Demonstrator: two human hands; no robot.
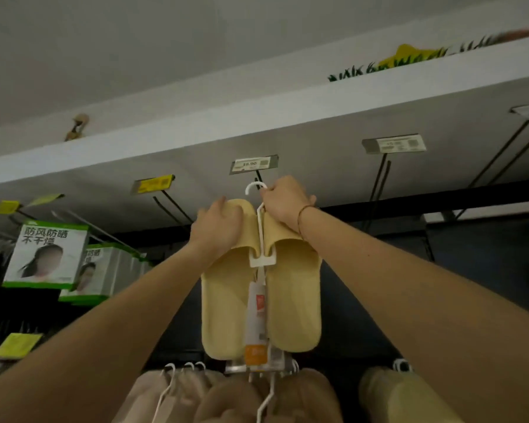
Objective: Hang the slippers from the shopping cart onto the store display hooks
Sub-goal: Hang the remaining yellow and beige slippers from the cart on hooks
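Head view: both hands (283, 199) raise yellow slippers (290, 288) beside hook (259, 176).

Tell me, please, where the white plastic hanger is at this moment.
In the head view, the white plastic hanger is at centre, between the two yellow slippers, its curved top just below the price tag, pinched by the right hand.

The light here is dim and flat, greyish overall, with the ceiling and the shelf front (257, 114) the palest areas. Below my arms the display back falls into near-black shadow. My view is soft throughout; the plants (409, 61) at the upper right smear with motion blur, and the price tags (394, 144) are unreadable. The wide lens bows the shelf edge and stretches my forearms toward the corners.
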